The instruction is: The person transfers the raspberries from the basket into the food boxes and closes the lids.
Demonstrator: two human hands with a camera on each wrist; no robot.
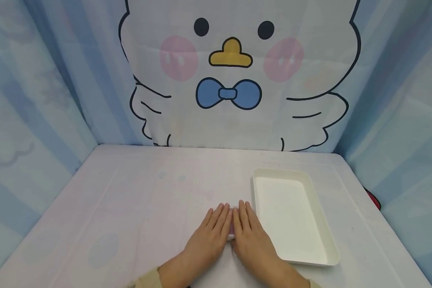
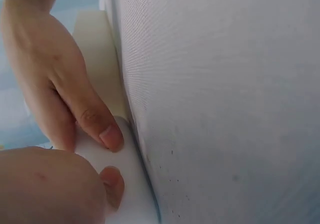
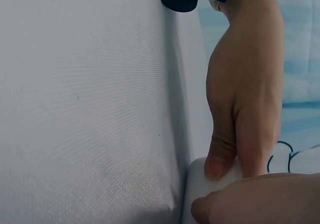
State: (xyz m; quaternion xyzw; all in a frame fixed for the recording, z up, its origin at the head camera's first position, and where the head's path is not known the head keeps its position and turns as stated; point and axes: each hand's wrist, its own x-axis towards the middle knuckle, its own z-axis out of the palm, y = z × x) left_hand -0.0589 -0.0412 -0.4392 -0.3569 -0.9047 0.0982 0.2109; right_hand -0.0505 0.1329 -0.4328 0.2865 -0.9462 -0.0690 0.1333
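Observation:
Side by side on the table, my left hand (image 1: 209,235) and right hand (image 1: 255,242) lie over a small white box-like object (image 1: 231,237). A strip of its pinkish-purple top shows between them. Both hands' fingers are straight and point forward, hiding most of the object. In the left wrist view, both thumbs rest against the smooth, rounded white side of the object (image 2: 134,189). The right wrist view shows the same white side (image 3: 199,186) under the thumbs. What lies under the palms is hidden.
A shallow cream-white tray (image 1: 288,216) stands just right of my right hand. A pale cloth covers the table (image 1: 129,192). Blue-and-white curtains (image 1: 50,100) enclose the sides and back, the back one printed with a cartoon bird. Something red (image 1: 374,200) shows past the right edge.

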